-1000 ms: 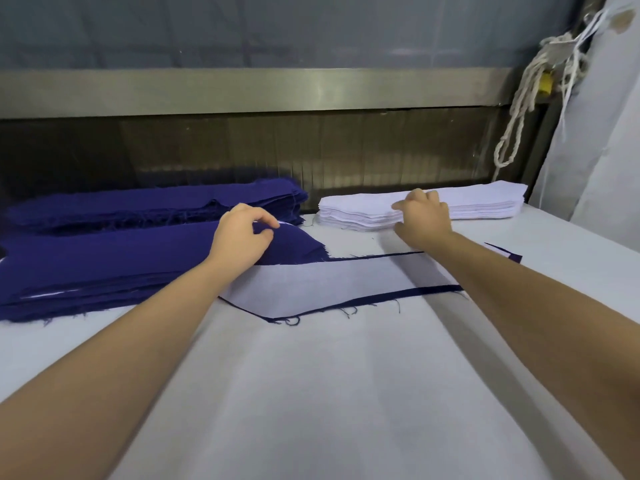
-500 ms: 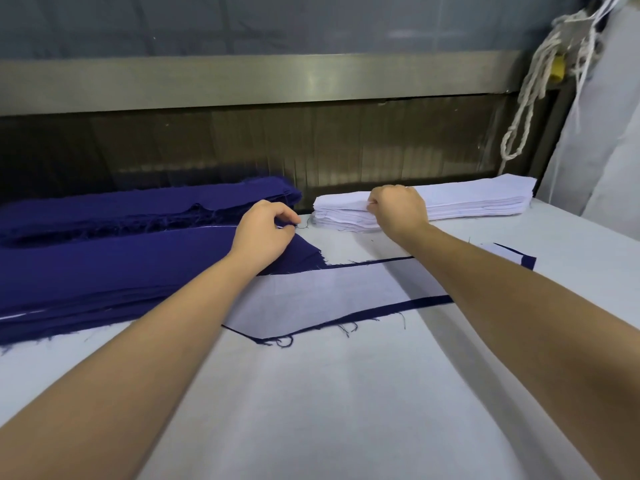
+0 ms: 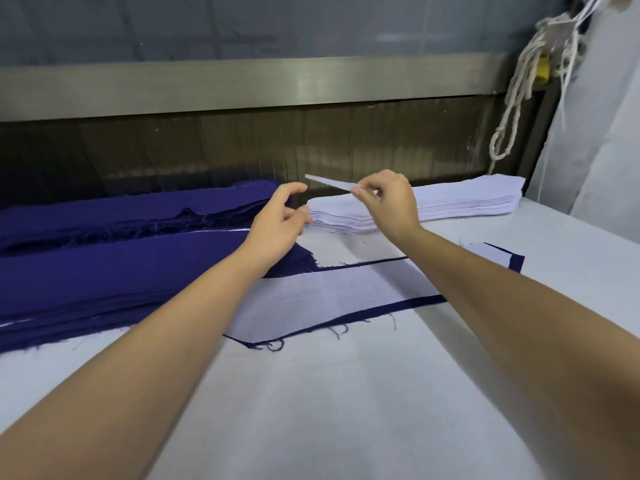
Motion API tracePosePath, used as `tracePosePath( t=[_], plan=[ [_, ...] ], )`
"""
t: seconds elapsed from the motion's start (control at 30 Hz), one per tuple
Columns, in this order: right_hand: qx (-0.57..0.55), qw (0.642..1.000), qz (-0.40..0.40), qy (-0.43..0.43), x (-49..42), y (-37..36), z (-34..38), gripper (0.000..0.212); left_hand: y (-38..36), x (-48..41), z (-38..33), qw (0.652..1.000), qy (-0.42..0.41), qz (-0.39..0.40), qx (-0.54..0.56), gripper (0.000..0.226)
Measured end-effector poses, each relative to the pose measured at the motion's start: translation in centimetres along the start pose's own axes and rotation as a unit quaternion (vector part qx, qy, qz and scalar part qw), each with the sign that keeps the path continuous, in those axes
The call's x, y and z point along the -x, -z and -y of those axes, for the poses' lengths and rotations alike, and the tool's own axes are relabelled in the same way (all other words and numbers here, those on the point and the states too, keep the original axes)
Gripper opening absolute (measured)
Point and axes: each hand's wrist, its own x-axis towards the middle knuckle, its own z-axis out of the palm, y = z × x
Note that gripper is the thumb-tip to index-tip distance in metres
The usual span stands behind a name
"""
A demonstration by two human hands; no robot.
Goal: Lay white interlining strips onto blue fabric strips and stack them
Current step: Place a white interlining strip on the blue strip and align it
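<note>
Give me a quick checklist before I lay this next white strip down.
1. Right hand pinches the lifted strip: ok.
2. Only one layer lifted: cannot tell.
3. Left hand holds nothing, beside the white stack: ok.
4. Bare blue strip laid out to receive it: not ok; the front strip already carries a white piece.
5. Blue pile close to left hand: ok.

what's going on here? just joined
A person is pairing strips by hand. The right hand pinches one white interlining strip, lifted off the white stack. The left hand hovers open by the stack's end, holding nothing. One blue fabric strip lies on the table, already covered with interlining, beside the blue stacks.
</note>
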Motion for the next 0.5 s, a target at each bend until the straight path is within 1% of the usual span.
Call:
tracePosePath(
  t=[0.13, 0.23, 0.3, 0.37, 0.47, 0.5],
  plan=[
    [0.067, 0.993, 0.027, 0.096, 1.5, 0.4, 1.0, 0.019, -1.6, 0.2, -1.8, 0.995, 0.029, 0.066, 0.065, 0.047],
    [0.118, 0.984, 0.034, 0.126, 2.5, 0.5, 1.5, 0.020, -2.4, 0.1, -3.2, 0.981, 0.112, 0.086, 0.134, 0.045],
    [0.162, 0.976, 0.040, 0.138, 3.0, 0.6, 1.7, 0.022, -2.6, 0.1, -4.1, 0.966, 0.169, 0.082, 0.176, 0.044],
    [0.182, 0.975, 0.050, 0.118, 3.4, 0.7, 2.0, 0.024, -2.6, 0.2, -4.6, 0.957, 0.197, 0.051, 0.207, 0.037],
    [0.183, 0.981, 0.048, 0.043, 4.0, 0.9, 2.1, 0.029, -2.2, 0.4, -4.9, 0.958, 0.189, 0.001, 0.217, 0.032],
    [0.163, 0.985, 0.053, 0.010, 4.3, 0.9, 2.0, 0.032, -2.0, 0.4, -4.9, 0.959, 0.182, -0.013, 0.218, 0.029]
  ],
)
